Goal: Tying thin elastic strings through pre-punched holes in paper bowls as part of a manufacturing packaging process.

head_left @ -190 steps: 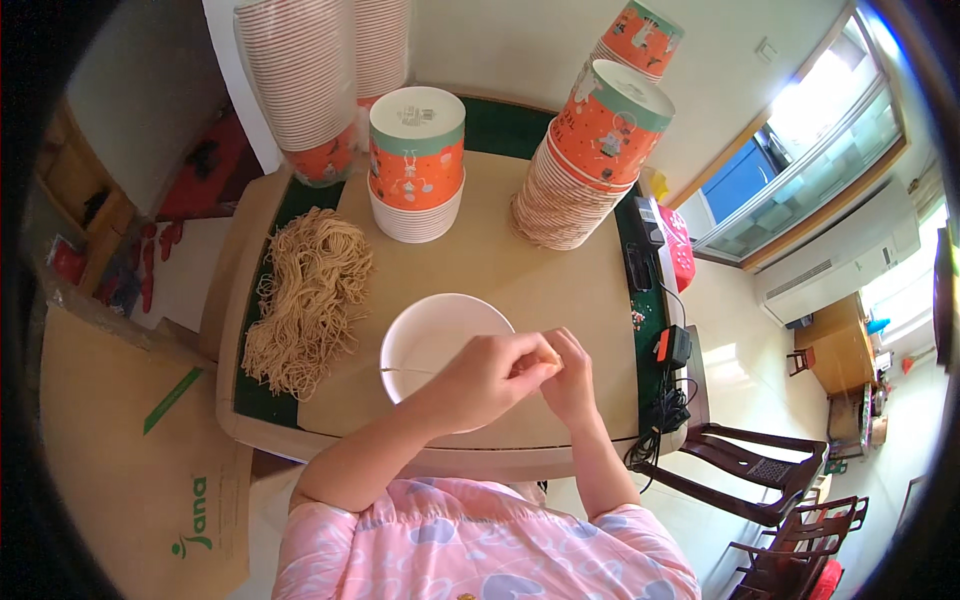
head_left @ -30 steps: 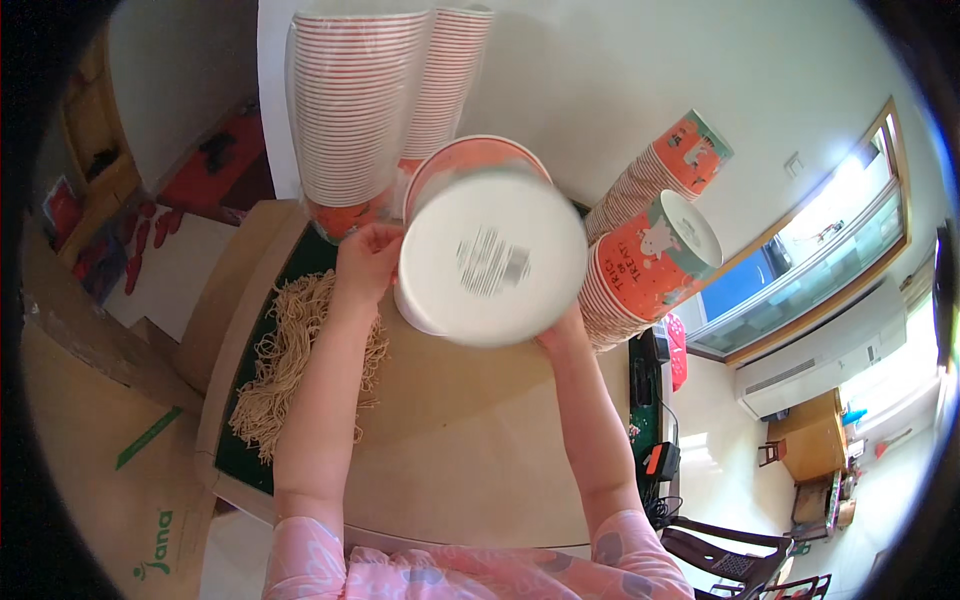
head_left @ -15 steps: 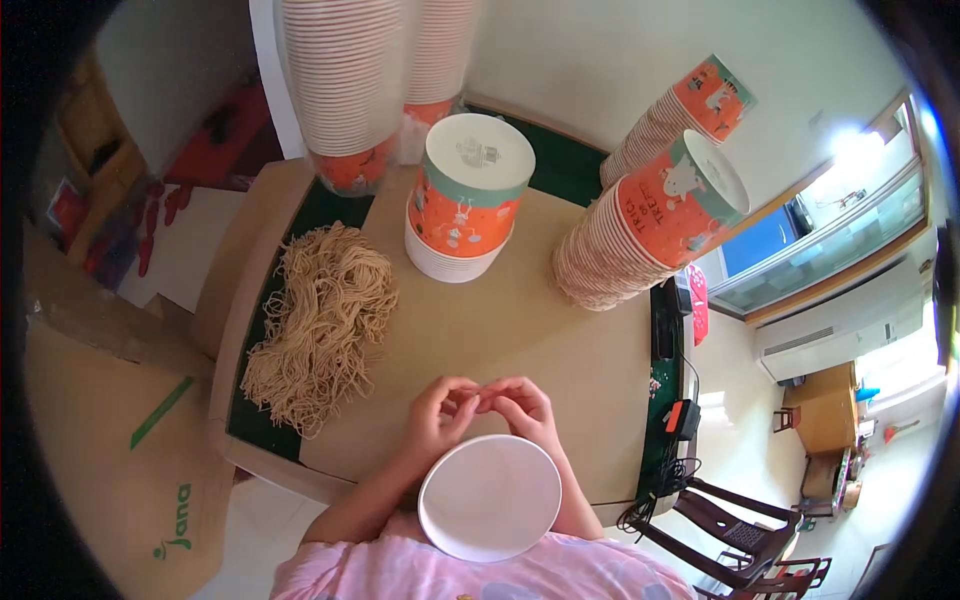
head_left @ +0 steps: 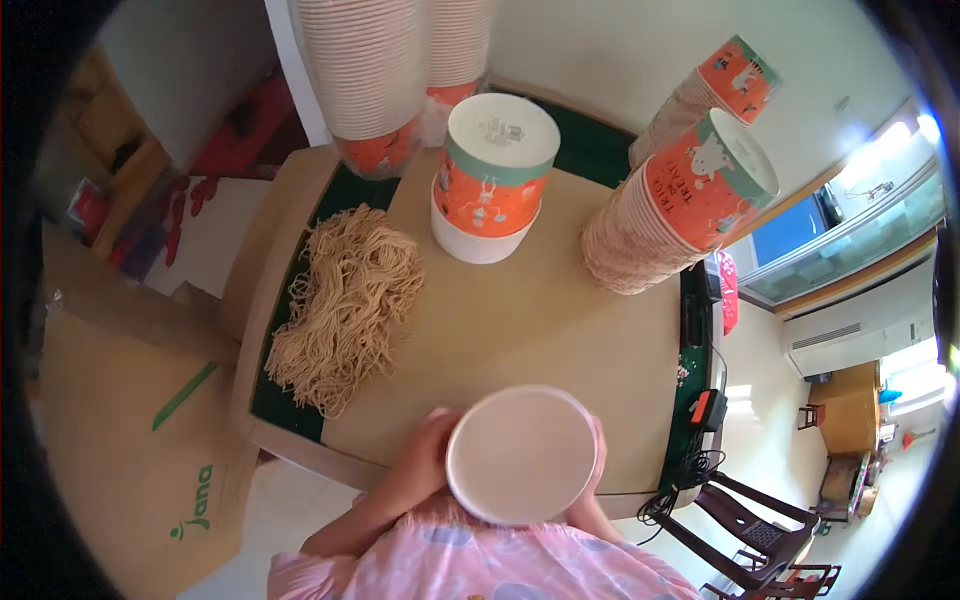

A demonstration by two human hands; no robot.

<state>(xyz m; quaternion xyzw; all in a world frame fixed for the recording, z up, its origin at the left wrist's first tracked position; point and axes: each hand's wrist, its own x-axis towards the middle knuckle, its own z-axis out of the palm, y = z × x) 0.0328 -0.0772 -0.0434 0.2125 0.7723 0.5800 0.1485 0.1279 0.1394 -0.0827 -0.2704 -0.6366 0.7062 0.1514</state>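
- Head view: your left hand [head_left: 432, 447] and right hand [head_left: 598, 452] grip the tub [head_left: 520, 455] between them, mouth up.
- Tub's at the near table [head_left: 540, 340] edge, before your shirt [head_left: 440, 560].
- Strands [head_left: 350, 310] left, inverted stack [head_left: 497, 185] far, leaning stack [head_left: 670, 200] right; hands clear of all three.
- Step: looks like two-handed tub handling.
- Next move probably calls for even side pressure, rim undented.

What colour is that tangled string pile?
The tangled string pile is tan, clearest in the head view.

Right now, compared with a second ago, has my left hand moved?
Yes: your left hand has come toward you, from beside the middle tub stack to close by the near table edge.
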